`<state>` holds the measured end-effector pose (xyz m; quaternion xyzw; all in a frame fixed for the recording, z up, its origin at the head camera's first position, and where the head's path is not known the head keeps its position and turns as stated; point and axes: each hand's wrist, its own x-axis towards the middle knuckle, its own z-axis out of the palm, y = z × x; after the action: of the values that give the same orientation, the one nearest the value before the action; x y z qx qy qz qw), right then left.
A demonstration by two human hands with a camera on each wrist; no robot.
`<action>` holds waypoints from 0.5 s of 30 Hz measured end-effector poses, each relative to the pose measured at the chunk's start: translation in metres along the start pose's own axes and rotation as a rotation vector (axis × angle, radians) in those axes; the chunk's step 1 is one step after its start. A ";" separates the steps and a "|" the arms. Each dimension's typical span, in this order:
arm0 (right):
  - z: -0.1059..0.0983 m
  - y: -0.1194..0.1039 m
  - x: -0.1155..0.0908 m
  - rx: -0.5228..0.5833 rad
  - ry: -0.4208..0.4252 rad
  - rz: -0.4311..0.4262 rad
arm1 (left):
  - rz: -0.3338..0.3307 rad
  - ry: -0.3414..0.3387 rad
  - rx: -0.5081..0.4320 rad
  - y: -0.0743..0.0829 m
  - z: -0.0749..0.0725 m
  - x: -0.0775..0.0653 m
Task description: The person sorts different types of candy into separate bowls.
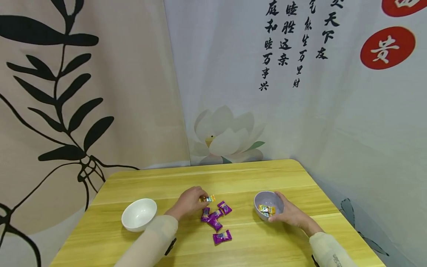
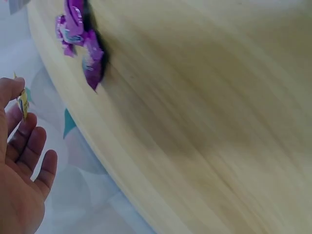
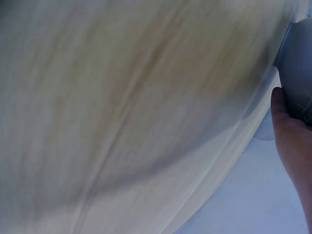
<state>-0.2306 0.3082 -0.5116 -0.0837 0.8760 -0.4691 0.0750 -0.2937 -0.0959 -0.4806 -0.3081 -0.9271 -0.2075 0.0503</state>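
Between thumb and index finger my left hand (image 1: 190, 202) pinches a yellow-wrapped candy (image 1: 210, 198), its other fingers loosely bent in the left wrist view. Just below that hand lie several purple-wrapped candies (image 1: 215, 223) in a loose cluster, with one purple candy (image 1: 222, 237) apart toward the front. At the right, my right hand (image 1: 293, 213) grips a lavender bowl (image 1: 260, 198) by its right side, the thumb at the near rim. Inside this bowl sit yellow-wrapped candies (image 1: 267, 210). Only part of the bowl (image 3: 297, 63) shows in the right wrist view.
A white bowl (image 1: 139, 215) stands on the left of the wooden table (image 1: 253, 248), close to my left forearm. Behind the table's far edge hangs a printed curtain (image 1: 233, 74) with plant drawings and writing.
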 end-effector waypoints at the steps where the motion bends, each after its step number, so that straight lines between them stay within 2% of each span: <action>1: 0.000 0.000 0.000 -0.005 0.000 0.001 | 0.001 -0.002 0.000 0.002 0.000 0.002; 15: 0.001 0.000 0.001 -0.006 0.001 0.004 | 0.044 -0.013 -0.031 0.043 0.000 0.031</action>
<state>-0.2309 0.3074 -0.5124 -0.0819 0.8777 -0.4661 0.0755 -0.2934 -0.0480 -0.4588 -0.3305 -0.9171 -0.2186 0.0440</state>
